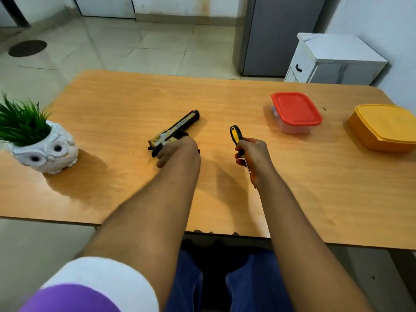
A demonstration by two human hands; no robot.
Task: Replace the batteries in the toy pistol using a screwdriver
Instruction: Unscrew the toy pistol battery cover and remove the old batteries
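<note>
gripping the toy pistol (pixel 173 131) at its handle end, the left hand (pixel 177 152) has its fingers curled round the grip while the pistol lies on its side on the wooden table (pixel 126 176), barrel pointing away and to the right. the right hand (pixel 252 154) clenches a screwdriver (pixel 236 136) by its yellow and black handle, the butt sticking up past the thumb and the thin shaft running down below the fist, well apart from the pistol. this looks like the very start of the job: tool and toy are both in hand, but no battery cover or screw shows from here. the next move likely calls for turning the pistol so its battery door faces up, then bringing the tip to the screw. a red-lidded container (pixel 296 111) and a yellow container (pixel 385 127) sit to the right; whether either holds batteries cannot be told. an owl planter (pixel 45 152) stands at the left.
</note>
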